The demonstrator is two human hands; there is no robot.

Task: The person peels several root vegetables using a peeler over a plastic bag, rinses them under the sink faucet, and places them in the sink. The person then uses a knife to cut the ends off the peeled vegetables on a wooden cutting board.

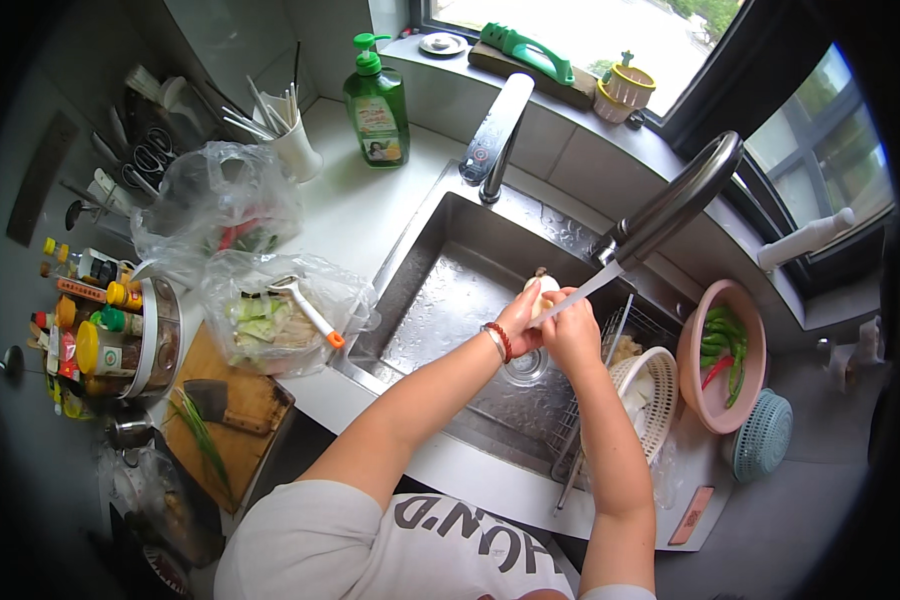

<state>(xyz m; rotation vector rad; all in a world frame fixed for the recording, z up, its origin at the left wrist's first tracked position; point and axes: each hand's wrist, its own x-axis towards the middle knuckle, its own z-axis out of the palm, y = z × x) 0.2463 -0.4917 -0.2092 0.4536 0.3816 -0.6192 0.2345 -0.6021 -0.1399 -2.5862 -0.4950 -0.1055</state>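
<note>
Over the stainless steel sink point(450, 300), my left hand point(521, 319) and my right hand point(574, 330) are closed around a pale, peeled vegetable point(544, 286), perhaps an onion, with a brown tip. My fingers hide much of it. A stream of water point(577, 297) slants down from the gooseneck faucet point(667, 206) onto my hands. The drain point(527, 366) lies just below them. By my right forearm, a white colander point(664, 390) holding pale pieces sits on a wire rack point(570, 420) at the sink's right side.
Left of the sink are a plastic bag of vegetable scraps point(270, 334) with a peeler point(311, 311) on top, and a cutting board point(195, 442) bearing a cleaver point(206, 399) and scallions point(206, 442). A pink basin of peppers point(690, 360) stands right. Behind are a soap bottle point(376, 112) and second faucet point(499, 127).
</note>
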